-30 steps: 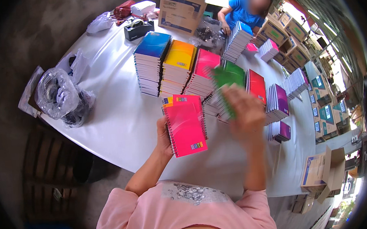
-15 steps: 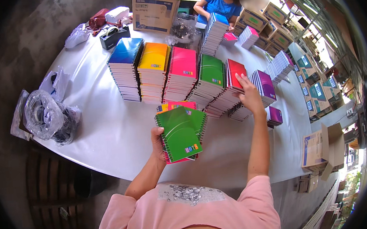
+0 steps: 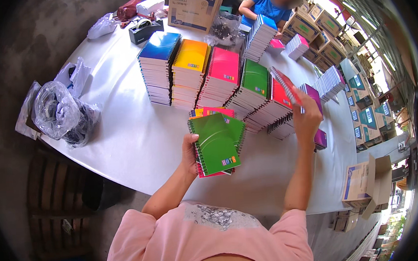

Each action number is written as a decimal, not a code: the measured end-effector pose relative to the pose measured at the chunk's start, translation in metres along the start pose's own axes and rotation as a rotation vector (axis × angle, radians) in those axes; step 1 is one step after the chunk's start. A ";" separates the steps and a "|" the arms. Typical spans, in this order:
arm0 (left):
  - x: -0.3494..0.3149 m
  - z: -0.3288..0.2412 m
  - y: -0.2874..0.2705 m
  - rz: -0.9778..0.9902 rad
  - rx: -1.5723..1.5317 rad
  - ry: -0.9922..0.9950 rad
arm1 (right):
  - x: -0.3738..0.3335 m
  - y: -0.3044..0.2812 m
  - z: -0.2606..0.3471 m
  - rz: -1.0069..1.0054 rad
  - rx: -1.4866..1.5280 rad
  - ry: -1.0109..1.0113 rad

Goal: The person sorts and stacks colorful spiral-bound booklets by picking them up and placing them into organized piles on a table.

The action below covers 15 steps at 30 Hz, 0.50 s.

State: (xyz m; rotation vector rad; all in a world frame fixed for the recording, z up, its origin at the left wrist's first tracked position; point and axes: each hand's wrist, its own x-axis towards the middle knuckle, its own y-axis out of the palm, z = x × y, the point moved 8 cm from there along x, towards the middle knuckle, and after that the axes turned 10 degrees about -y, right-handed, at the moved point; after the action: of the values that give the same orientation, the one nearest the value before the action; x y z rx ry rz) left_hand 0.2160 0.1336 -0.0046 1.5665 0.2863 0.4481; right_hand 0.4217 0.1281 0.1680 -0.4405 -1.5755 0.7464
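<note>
In my left hand (image 3: 190,153) is a fanned bundle of spiral notebooks, with a green notebook (image 3: 217,146) on top and pink and yellow ones showing beneath. My right hand (image 3: 307,117) grips a red notebook (image 3: 285,85), tilted up on edge above the red stack (image 3: 280,97). A row of notebook stacks curves across the table: blue (image 3: 160,47), yellow (image 3: 191,55), pink (image 3: 223,62), green (image 3: 254,79), then red and a purple stack (image 3: 312,96) partly behind my right hand.
The white table (image 3: 119,150) carries crumpled clear plastic (image 3: 57,108) at left, a tape dispenser (image 3: 145,30) and a carton (image 3: 193,9) at the back. A person in blue (image 3: 264,7) sits across, beside more notebook stacks. Cartons (image 3: 368,111) stand at right.
My right hand has lifted a red notebook off its stack and tipped it upright. My left hand still holds its bundle. The whole view has shifted slightly.
</note>
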 end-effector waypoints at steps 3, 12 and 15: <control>-0.001 -0.004 -0.016 0.000 -0.019 0.009 | -0.007 -0.020 0.098 -0.074 -0.094 -0.335; -0.007 0.007 -0.027 -0.056 0.074 0.095 | -0.041 0.014 0.163 0.634 0.458 -0.340; -0.009 0.002 -0.038 -0.026 0.042 0.106 | -0.015 0.000 0.061 0.459 0.124 -0.160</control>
State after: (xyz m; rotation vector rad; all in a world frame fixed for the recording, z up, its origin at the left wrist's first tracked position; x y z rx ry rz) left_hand 0.2123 0.1301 -0.0432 1.5807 0.3995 0.5082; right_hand 0.3641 0.1048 0.1561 -0.6749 -1.5818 1.2490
